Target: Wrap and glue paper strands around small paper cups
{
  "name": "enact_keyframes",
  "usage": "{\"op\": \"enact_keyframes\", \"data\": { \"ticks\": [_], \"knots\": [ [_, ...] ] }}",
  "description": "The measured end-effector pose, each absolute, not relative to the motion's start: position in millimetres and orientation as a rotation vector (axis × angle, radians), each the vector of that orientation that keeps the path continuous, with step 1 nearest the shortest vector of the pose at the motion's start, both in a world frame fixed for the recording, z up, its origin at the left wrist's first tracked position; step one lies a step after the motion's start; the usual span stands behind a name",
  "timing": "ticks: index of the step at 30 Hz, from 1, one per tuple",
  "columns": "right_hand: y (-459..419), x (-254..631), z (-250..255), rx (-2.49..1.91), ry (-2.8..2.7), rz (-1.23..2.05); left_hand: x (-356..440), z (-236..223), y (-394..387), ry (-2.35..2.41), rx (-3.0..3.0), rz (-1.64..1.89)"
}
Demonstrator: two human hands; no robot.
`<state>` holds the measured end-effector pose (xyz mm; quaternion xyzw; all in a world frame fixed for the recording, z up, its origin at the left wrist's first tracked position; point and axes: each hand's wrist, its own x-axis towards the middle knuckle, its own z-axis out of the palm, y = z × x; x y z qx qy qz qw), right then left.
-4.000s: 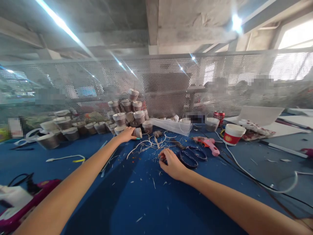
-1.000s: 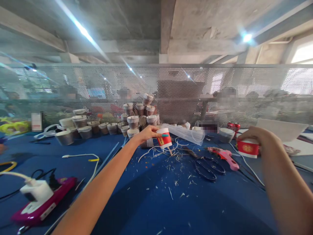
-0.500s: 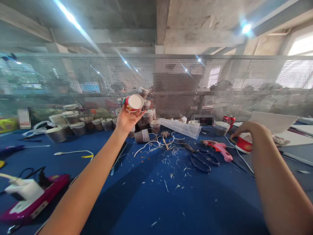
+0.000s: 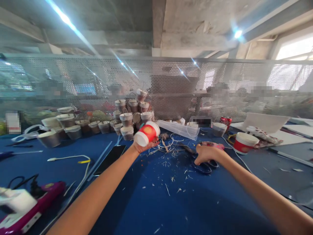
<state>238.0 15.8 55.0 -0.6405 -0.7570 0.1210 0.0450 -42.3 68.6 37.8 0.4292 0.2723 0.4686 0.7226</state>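
Over the blue table [image 4: 146, 209], your right hand [image 4: 204, 154], its grip unclear, is at the blue-handled scissors [image 4: 189, 150] and pink glue gun [image 4: 216, 146], seemingly a tool-reaching step calling for a sure hold, while your left hand's [image 4: 141, 147] fingers clasp the tilted red-and-white paper cup [image 4: 148, 133] aloft.

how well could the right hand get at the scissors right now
Probably yes: the right hand is right by the scissors, their handles showing below it in the picture, and nothing visible blocks the way; whether they touch is unclear.
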Motion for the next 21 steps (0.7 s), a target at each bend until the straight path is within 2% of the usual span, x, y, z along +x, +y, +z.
{"op": "enact_keyframes", "data": {
  "ticks": [4,9,11,14,16,18,21],
  "knots": [
    [12,237,39,-2.022,-2.324,0.442,-12,14,66,0.445,0.769,0.713],
    [14,245,48,-1.936,-2.294,0.661,5,3,67,0.376,0.634,0.633],
    [11,253,56,-1.840,-2.195,1.011,3,2,69,0.354,0.610,0.669],
    [11,267,64,-1.567,-1.819,1.783,-1,1,70,0.366,0.618,0.744],
    [17,276,63,-1.358,-1.650,2.086,-2,1,69,0.408,0.652,0.822],
    [26,280,56,-1.155,-1.552,2.254,-1,3,68,0.455,0.666,0.926],
    [34,276,40,-0.768,-1.497,2.246,2,6,64,0.477,0.634,1.053]
  ]
}}
